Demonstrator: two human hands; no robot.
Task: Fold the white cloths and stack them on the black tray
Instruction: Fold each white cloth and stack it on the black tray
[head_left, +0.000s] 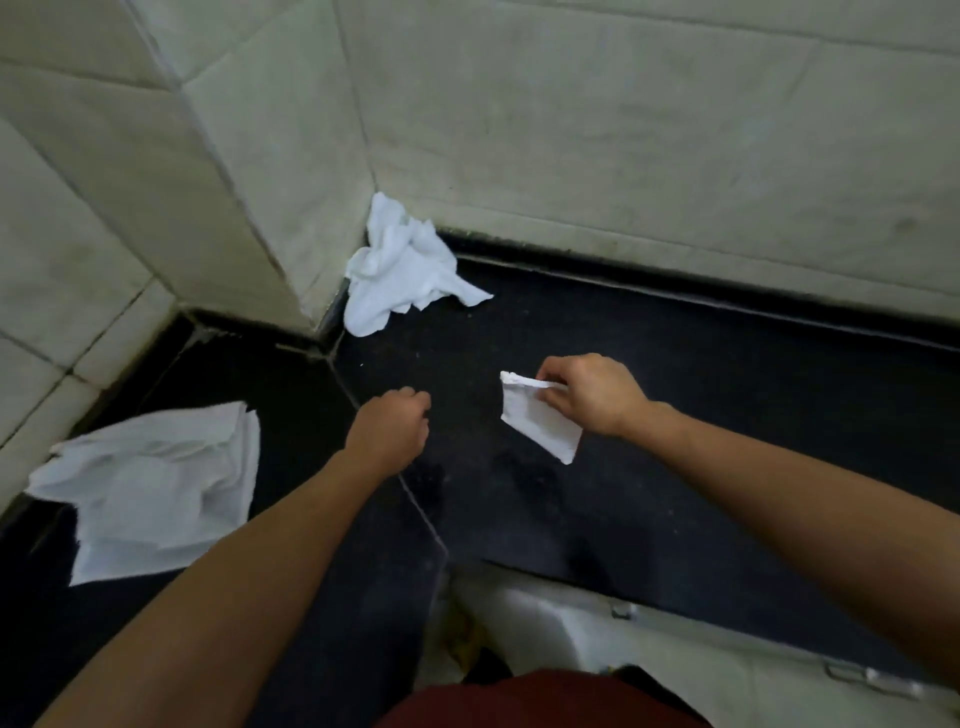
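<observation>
White folded cloth (540, 418) in right hand (592, 395)

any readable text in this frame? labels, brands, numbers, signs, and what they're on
None. No text shows on the folded cloth in the right hand, the crumpled cloth in the corner, the cloth stack at left, the wall tiles or the black counter. The left hand holds nothing.

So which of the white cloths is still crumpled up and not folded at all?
The crumpled cloth in the wall corner. The small cloth in the right hand is folded, and the stack of cloths at left lies flat.
</observation>
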